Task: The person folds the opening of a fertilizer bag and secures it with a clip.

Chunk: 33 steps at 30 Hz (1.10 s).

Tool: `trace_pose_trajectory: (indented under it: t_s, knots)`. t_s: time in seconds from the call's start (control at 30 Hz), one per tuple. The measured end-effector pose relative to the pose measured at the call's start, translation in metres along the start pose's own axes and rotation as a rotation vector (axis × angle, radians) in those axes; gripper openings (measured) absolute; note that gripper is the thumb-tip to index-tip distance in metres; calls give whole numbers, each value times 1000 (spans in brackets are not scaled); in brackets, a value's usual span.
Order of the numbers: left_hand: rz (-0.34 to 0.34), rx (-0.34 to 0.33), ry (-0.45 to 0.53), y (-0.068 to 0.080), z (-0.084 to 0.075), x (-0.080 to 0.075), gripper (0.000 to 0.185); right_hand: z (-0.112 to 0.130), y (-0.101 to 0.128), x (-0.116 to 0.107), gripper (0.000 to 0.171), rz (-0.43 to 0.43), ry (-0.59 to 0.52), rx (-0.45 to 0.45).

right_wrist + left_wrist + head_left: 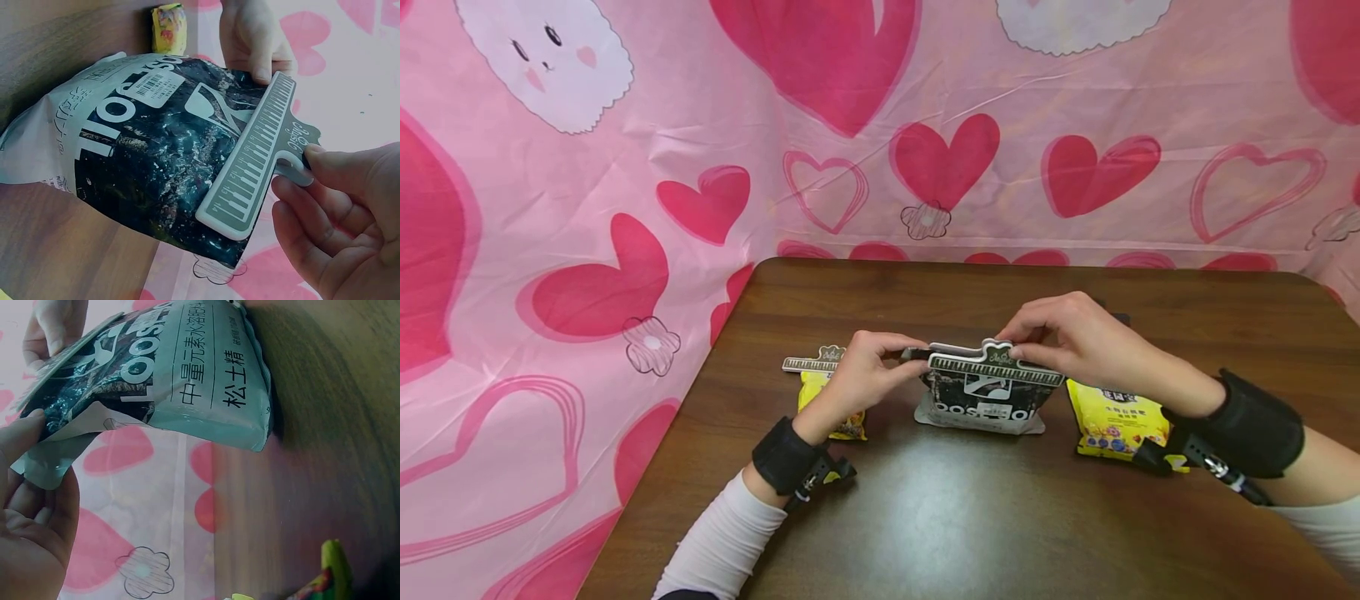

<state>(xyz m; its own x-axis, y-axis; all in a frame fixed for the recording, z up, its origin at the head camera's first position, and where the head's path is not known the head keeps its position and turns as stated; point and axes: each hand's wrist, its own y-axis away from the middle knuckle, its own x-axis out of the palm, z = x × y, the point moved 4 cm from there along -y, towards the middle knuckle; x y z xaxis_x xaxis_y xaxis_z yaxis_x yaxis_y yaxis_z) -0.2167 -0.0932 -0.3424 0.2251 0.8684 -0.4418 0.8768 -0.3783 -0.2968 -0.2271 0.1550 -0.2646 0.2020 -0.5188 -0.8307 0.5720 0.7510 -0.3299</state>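
A black and grey soil bag (981, 404) stands at the middle of the brown table (1000, 517). Across its top edge sits a grey bag clip printed with piano keys (996, 367), seen large in the right wrist view (256, 156). My right hand (1018, 346) pinches the clip's rounded handle between thumb and fingers (325, 162). My left hand (910, 354) pinches the bag's top left corner (44, 425), just beside the clip's end. In the right wrist view the left hand's fingers (253, 44) hold the bag (144, 144) at the clip's far end.
A yellow snack bag (835, 408) with its own piano-key clip (812, 361) lies left of the black bag, behind my left wrist. A second yellow bag (1116, 421) lies to the right, under my right forearm. A pink heart-print sheet (587, 250) hangs behind and to the left.
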Motion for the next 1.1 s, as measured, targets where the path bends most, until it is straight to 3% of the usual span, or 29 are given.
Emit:
trace_pose_trajectory:
  t_s: [0.37,1.1]
  knots:
    - [15,-38,24,0,2,0,24,-2,-1,2,27,19,9,13]
    - [25,-5,-13,0,2,1,25,1,-1,3,27,77,-3,92]
